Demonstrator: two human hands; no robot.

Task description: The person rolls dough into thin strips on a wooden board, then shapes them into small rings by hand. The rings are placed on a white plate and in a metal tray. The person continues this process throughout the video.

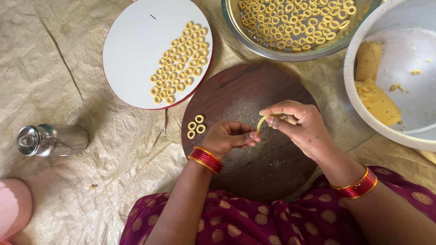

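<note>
Our maroon skirt (254,222) nearest, then left hand (229,138) and right hand (295,124) both pinching one thin dough strip (261,123) above the round brown board (268,168), four dough rings (196,126) lying beside.

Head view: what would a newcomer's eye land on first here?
Both hands at centre: the left hand and right hand bend a thin dough strip over the dark round board. Upper left, a white round board carries packed dough rings. A white bowl with dough sits at right.
</note>
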